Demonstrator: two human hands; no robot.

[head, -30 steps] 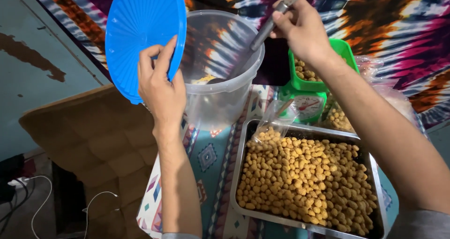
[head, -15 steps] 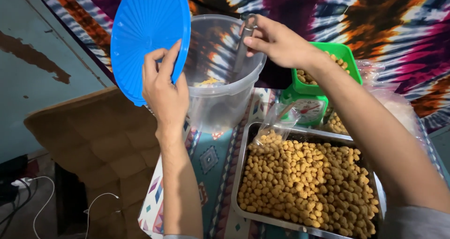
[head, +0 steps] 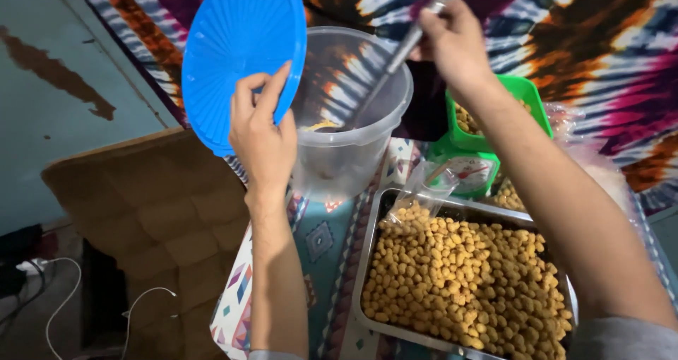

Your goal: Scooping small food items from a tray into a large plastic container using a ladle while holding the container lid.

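Your left hand [head: 263, 137] grips a round blue plastic lid [head: 244, 56], fingers spread across its ribbed top and thumb behind the rim. You hold the lid tilted up and off to the left of a clear plastic tub [head: 353, 113], which leaves the tub's mouth open.

Your right hand [head: 455, 45] is raised above the tub's far rim, closed around the top of a long metal handle [head: 406, 49]. The handle slants down into the tub, and its lower end sits near the bottom, where a little yellowish food shows through the wall. Whether that end is a spoon or a scoop cannot be told.

The tub stands on a patterned cloth [head: 332, 247] with diamond shapes. Just to the right and nearer you lies a shallow metal tray [head: 371, 261] heaped with small golden, nut-like snacks [head: 466, 282]. A clear plastic bag [head: 417, 201], partly filled with the same snacks, leans at the tray's far-left corner. Behind the tray stands a green kitchen scale [head: 470, 169] whose green pan holds more snacks, close enough for weighing portions. A tie-dyed fabric [head: 600, 49] hangs across the background.
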